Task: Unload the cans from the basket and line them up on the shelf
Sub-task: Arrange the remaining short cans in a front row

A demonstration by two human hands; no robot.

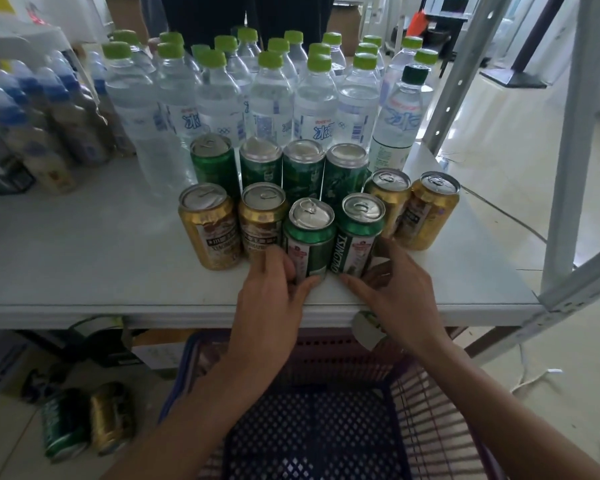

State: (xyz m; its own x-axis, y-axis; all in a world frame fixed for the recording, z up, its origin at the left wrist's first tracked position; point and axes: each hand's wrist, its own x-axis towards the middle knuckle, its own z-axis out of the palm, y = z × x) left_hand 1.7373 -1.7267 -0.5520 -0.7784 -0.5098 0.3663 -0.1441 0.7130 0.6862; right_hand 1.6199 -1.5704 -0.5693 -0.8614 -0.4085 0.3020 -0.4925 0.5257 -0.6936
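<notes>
Green cans (308,233) six, gold four.

Small shop or stockroom: metal shelf (118,271) stocked with water bottles (219,98), cans (208,226), cartons beneath.

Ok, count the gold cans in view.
5. Two stand front left on the shelf, two at the right end, and one lies on the floor. Others may be hidden.
</notes>
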